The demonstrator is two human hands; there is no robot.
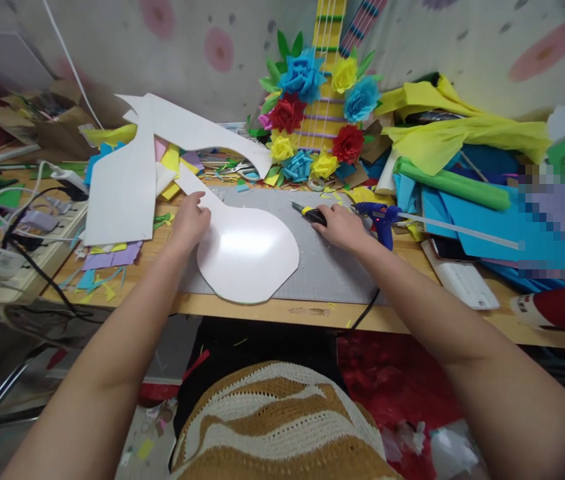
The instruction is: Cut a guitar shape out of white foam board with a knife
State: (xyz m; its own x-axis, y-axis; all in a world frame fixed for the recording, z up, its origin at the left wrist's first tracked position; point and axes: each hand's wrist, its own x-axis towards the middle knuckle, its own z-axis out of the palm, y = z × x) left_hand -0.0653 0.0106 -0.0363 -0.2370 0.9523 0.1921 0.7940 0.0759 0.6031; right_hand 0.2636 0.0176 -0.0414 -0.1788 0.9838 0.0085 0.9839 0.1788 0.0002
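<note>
A white guitar-shaped board cutout (249, 257), with a round body and a narrow neck, lies on a grey cutting mat (322, 273). My left hand (193, 221) is at the cutout's left edge where neck meets body, its fingers curled against it. On the mat's right side, my right hand (341, 228) is closed around the black-and-yellow handle of a utility knife (308, 213). The knife's tip points left and away from me, apart from the cutout. Just right of that hand lies a blue glue gun (381, 217) with a long clear glue stick in its back.
White board offcuts (122, 180) lean at the left, near a power strip (37, 247) with tangled cables. A flower-covered paper guitar (327, 107) stands against the wall. Scissors (242, 170) lie among scraps. Blue sheets (492, 213), a white power bank (467, 283) and a red-and-white cup (562, 307) are at right.
</note>
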